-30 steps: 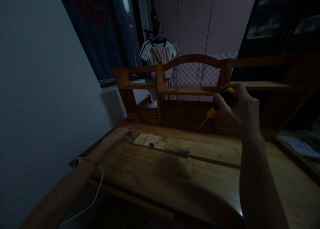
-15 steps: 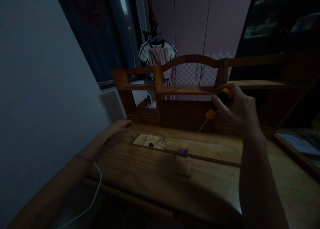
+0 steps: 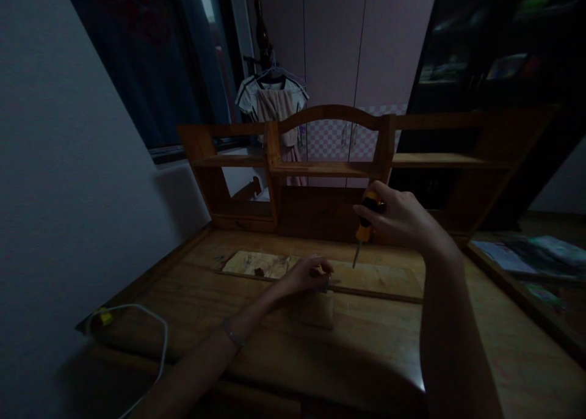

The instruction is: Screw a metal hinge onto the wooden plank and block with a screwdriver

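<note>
A blue curtain [image 3: 178, 83] hangs upper left; the wooden desk [image 3: 192, 284] fills the bottom. In the middle, the left hand [image 3: 304, 275] curls by a metal bit [image 3: 326, 288]; can't tell if it's pinching. Right of that, the right hand [image 3: 403, 217] grips a screwdriver [image 3: 364, 229]. Looks like lining up; the tip probably needs steady lowering. Papers [image 3: 497, 255] lie far right.

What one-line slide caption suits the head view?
Right hand holds a screwdriver tip-down; left hand is at the hinge by the board.
</note>
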A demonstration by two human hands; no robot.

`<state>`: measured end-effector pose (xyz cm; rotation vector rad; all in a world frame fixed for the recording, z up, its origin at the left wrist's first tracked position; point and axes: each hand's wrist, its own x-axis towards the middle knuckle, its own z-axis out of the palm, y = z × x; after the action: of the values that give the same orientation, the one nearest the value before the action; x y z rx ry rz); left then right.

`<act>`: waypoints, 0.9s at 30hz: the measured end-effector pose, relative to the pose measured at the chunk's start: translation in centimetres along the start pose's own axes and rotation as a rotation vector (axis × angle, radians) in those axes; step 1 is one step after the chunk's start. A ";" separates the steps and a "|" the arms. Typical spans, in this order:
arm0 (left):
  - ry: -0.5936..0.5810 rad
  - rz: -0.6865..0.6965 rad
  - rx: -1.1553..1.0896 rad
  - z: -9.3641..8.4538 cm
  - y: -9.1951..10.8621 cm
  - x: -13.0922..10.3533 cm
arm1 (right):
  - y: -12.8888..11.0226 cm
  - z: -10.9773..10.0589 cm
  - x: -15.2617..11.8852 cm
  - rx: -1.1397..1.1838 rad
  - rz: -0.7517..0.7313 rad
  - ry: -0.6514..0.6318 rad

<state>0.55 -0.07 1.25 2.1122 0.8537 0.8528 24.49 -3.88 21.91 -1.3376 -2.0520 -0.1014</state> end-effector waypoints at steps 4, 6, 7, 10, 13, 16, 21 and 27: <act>0.051 0.016 0.029 -1.1 -0.6 -0.7 | -0.2 0.1 -0.1 0.027 -0.029 0.001; 0.059 0.022 0.051 -1.5 -0.5 -1.0 | -0.4 0.3 -0.1 0.038 -0.030 0.000; 0.056 0.025 0.057 -1.6 -0.4 -1.1 | -0.5 0.3 -0.1 0.032 -0.028 -0.002; 0.049 0.029 0.054 -1.7 -0.1 -1.4 | -0.6 0.7 0.2 0.004 -0.024 -0.012; 0.028 0.026 0.030 -1.6 0.2 -1.5 | -0.6 1.0 0.6 0.013 -0.023 -0.002; 0.025 0.033 0.012 -1.5 0.4 -1.5 | -0.5 1.3 0.9 0.017 -0.043 -0.004; 0.026 0.025 -0.017 -1.1 0.1 -1.5 | -0.9 1.5 0.8 -0.013 -0.065 -0.007; 0.069 0.025 0.001 -0.6 -0.6 -1.6 | -1.7 1.2 0.7 -0.001 -0.046 -0.076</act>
<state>-1.02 -0.72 0.64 2.1084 0.8652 0.9437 22.37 -3.66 21.85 -1.3130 -2.1475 -0.0729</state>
